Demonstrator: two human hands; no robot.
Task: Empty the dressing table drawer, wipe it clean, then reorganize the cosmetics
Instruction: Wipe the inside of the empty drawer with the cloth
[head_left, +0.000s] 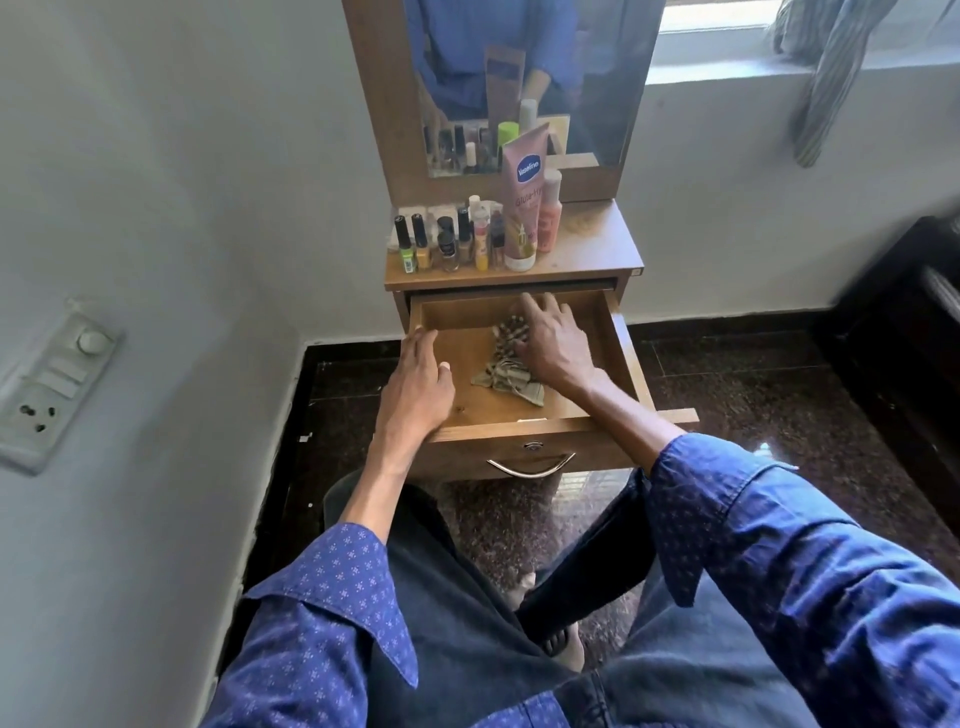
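1. One view only, from the head camera: one drawer (623, 358) is pulled out of the dressing table, and one crumpled, patterned cloth (506, 371) lies on its wooden floor, roughly in the middle.
2. Two hands are in the drawer. The right hand (553, 343) lies flat on top of the cloth with its fingers spread and nearly straight, pressing down on it rather than gripping it.
3. The left hand (418, 382) rests at the drawer's left side, fingers loosely extended along the left wall with the tips near its far corner; it holds nothing.
4. One tall pink lotion tube (524, 200) stands cap-down on the counter (597, 244) above the drawer, with one smaller peach bottle (548, 210) just beside it on the right.
5. About seven or eight small bottles (447, 241), mostly nail polish, stand in a close row to the left of the tube; those at the back overlap, so the exact count cannot be told.
6. One mirror (597, 78) rises behind the counter and reflects the bottles.
7. One curved metal handle (530, 467) is fixed on the drawer's front.
8. One switch panel (49, 384) is mounted on the left wall.
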